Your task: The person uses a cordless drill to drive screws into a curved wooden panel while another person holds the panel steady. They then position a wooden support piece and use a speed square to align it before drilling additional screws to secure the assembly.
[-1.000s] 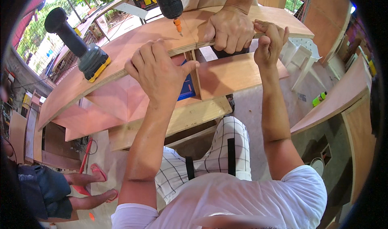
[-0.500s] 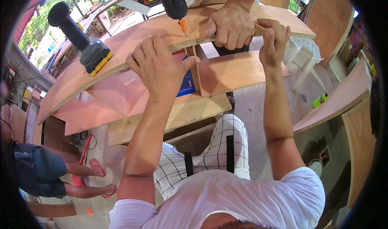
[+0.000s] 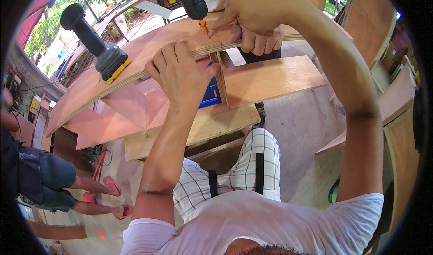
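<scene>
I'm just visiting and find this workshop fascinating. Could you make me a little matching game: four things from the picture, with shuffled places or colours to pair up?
Column one
1. The wearer's left hand
2. The wearer's right hand
3. The black-and-grey power tool
4. The trousers

Column two
A. Overlapping another person's hand in view, a finger near the orange drill bit
B. White with dark grid lines
C. At the near edge of the curved board
D. Standing on its yellow base, towards the picture's left

Pairs: 1-C, 2-A, 3-D, 4-B.
</scene>
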The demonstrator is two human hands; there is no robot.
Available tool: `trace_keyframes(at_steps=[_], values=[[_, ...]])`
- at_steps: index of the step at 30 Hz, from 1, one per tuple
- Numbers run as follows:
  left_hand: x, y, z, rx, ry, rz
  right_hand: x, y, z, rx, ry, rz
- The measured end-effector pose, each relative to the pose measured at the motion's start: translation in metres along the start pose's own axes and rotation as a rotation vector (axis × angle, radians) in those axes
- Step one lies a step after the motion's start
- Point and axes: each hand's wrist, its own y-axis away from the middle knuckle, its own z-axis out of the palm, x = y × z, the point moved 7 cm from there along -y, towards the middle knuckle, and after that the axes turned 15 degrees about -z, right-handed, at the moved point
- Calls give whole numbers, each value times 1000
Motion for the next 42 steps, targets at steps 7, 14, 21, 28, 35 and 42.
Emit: trace_keyframes(at_steps=[7, 14, 21, 28, 35, 42], values=[[1, 1, -1, 15, 26, 4, 4, -28, 15, -334, 69, 54], [1, 0, -1, 20, 16, 7, -12, -13, 4, -328, -37, 157], [0, 0, -1, 14, -8, -11, 3, -22, 20, -316, -173, 169], [1, -1, -2, 29, -6, -10, -2, -15, 6, -147, -85, 201], [1, -1, -3, 3, 36, -18, -39, 77, -13, 1054, 170, -67], [-2, 2, 0, 4, 18, 13, -70, 119, 88, 1495, -7, 63]])
